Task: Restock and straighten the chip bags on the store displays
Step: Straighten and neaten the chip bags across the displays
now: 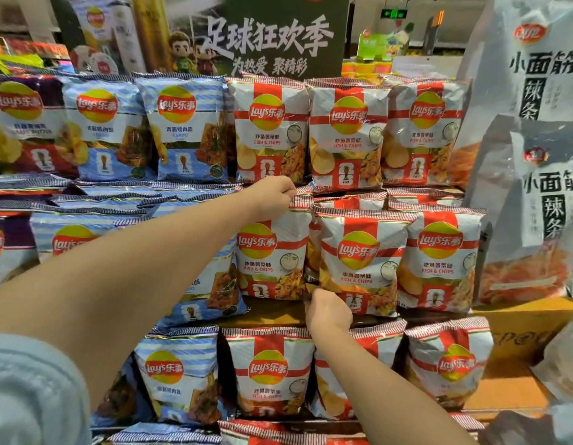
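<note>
The person's left hand [274,195] reaches far into the middle shelf and pinches the crimped top edge of a red-and-white chip bag [272,252], fingers curled over the seam. The right hand [328,308] sits lower and nearer, its fingers curled at the bottom left corner of the neighbouring bag [359,261], which stands just right of the first and overlaps it a little; whether it truly grips that corner or only presses it I cannot tell. Both bags stand upright on the middle shelf, in the red-and-white block, with blue-striped bags [185,130] to the left and large grey snack packs [542,194] at the far right. The risk, as I judge it, lies in the crowding. These bags are puffed and slick and lean on one another, so a tug on the top seam could tip the held bag forward and bring its neighbours with it off the shelf edge [262,317] onto the row below. Pulling the overlapped corner free too sharply could skew the bag on the right [439,261] as well. Squeezing hard to keep hold would crush the chips inside. The left forearm also crosses in front of the blue-striped bag on the middle shelf [214,290] and may drag it out of line.
</note>
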The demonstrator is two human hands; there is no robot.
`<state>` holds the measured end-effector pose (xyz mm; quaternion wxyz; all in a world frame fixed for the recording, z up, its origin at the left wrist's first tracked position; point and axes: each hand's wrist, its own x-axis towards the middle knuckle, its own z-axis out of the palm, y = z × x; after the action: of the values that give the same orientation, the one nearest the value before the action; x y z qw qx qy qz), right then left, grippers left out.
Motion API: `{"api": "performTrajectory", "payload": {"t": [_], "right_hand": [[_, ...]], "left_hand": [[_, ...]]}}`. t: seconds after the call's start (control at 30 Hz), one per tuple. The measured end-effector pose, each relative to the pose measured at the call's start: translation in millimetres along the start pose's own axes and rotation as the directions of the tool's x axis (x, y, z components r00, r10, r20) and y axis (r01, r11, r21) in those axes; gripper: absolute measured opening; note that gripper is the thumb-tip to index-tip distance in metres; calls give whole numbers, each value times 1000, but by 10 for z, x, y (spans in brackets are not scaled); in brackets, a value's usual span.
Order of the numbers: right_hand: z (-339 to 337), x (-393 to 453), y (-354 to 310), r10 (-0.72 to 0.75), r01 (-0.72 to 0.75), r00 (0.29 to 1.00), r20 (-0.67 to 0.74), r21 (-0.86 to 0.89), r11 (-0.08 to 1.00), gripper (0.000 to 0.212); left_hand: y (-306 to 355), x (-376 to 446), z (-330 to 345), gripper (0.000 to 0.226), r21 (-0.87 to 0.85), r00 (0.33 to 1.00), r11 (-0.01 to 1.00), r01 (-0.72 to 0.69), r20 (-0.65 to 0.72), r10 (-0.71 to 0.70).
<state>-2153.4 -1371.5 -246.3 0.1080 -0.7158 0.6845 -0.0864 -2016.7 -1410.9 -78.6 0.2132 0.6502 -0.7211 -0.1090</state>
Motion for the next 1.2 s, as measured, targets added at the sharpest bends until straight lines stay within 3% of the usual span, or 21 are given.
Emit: {"api": "performTrajectory", "payload": {"t": [0.1,0.37,0.5,0.7,0.8,0.93,1.03,1.1,1.13,1.2], "right_hand": [[4,-3,0,-11,11,1000,9,-9,1000,22],[1,-4,20,-42,43,998,41,-42,998,20],[-32,-10,0,-18,20,999,49,-46,999,22],[-151,-54,-34,23,-19,998,64,-67,998,25],[-181,-84,-46,2,3,999,46,-92,996,24],[-205,-118,-28,-59,72,995,77,-174,982,25],[-233,-109,-18,-84,94,993,78,-141,986,23],[-264,-153,-20,-195,185,978,-77,-119,976,16],[-270,-172,-6,-312,285,933,-179,-159,945,11],[-280,-183,89,-486,412,825,-288,-281,867,30]], "left_hand": [[-34,39,25,18,-37,999,999,6,-39,-7],[-69,123,68,27,28,977,997,74,-204,-66],[-49,41,30,29,248,978,967,-58,-181,105],[-178,-268,-161,41,485,926,855,-185,-206,318],[-340,-412,-303,40,517,953,846,-130,-169,250],[-564,-555,-467,42,516,982,855,51,-183,52],[-742,-665,-517,49,479,990,872,101,-131,-43],[-808,-735,-517,46,397,992,911,115,-100,-81],[-836,-754,-508,41,341,991,932,120,-100,-91],[-878,-766,-476,30,233,986,963,139,-122,-113]]}}
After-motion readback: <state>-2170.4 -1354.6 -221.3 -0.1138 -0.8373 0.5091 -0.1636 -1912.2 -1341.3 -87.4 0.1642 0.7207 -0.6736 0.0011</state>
